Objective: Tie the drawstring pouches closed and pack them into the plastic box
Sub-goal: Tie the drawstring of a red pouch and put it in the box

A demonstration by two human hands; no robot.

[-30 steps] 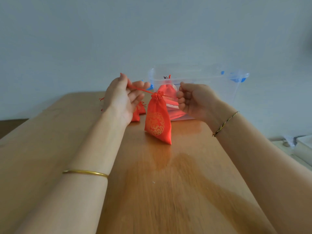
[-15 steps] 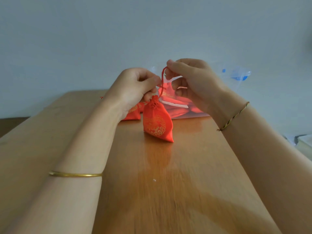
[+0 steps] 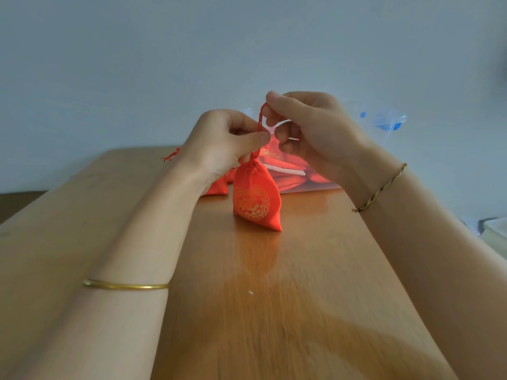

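Head view. A second ago the hands were spread apart, drawing the cord out sideways; they have since come together above the neck of the pouch [image 3: 256, 201], and little has shifted in the last half second. Left hand [image 3: 227, 141]: thumb and curled fingers pinch the drawstring [image 3: 262, 116] just above the gathered neck. Right hand [image 3: 310, 133]: thumb and forefinger pinch the top of the cord, which rises in a short loop between the two hands; its other fingers are curled under, and a bit of red cord shows by them. The pouch stands upright on the table [image 3: 301, 297], its neck bunched tight, in front of the plastic box [image 3: 384, 124] and not in it. Judgement: cinching is done and the knot is being formed; packing this one is yet to come. Red pouches in the box [image 3: 288, 174] show through its clear wall. More loose pouches [image 3: 218, 186] lie behind the left wrist, a stray cord end [image 3: 171, 155] beyond them. Gold bangle [image 3: 126, 285] on the left forearm, braided cord band [image 3: 381, 187] on the right wrist. The table is glossy brown wood, with a small pale speck near the middle. Plain pale wall behind; a whitish object [image 3: 493, 229] at the right edge, too cropped to tell.
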